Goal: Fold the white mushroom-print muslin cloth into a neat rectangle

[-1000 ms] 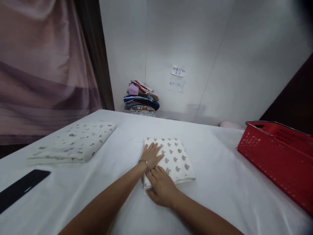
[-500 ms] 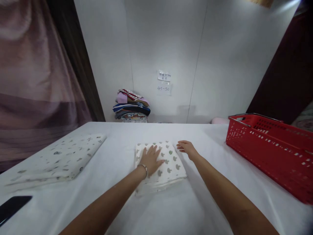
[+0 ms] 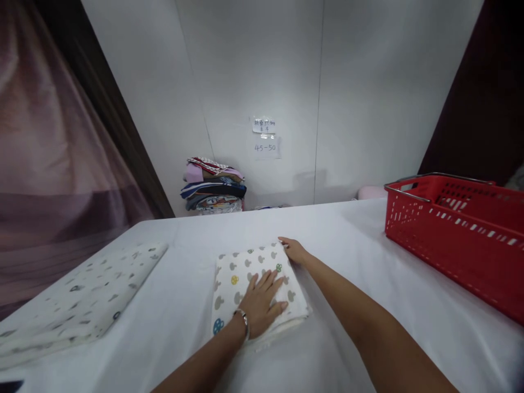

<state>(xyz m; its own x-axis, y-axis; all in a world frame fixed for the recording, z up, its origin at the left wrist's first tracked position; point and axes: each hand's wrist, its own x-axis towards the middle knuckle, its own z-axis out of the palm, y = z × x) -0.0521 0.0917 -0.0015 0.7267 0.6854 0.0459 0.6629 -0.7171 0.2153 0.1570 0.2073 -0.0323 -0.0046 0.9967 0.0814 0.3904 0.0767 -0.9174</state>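
Observation:
A white cloth with grey mushroom prints and a few coloured ones [image 3: 229,295] lies folded into a thick, roughly square bundle on the white-covered table [image 3: 172,305]. My left hand [image 3: 262,303], with a bracelet at the wrist, rests flat on top of it, fingers spread. At the far right corner of the bundle, my right hand [image 3: 295,252] has its fingers closed around the edge; part of its grip is hidden. To the left lies another folded white cloth with small scattered prints [image 3: 90,295].
A red plastic basket [image 3: 450,245] with metal handles stands on the right. Behind the table's far edge is a stack of folded fabrics [image 3: 215,188] against the wall with paper signs [image 3: 267,147]. A dark object [image 3: 10,386] shows at the lower left corner.
My right hand has come in from beside the cloth to its far right corner. My left hand stays flat on the bundle, whose left part shows more now. The view has shifted slightly.

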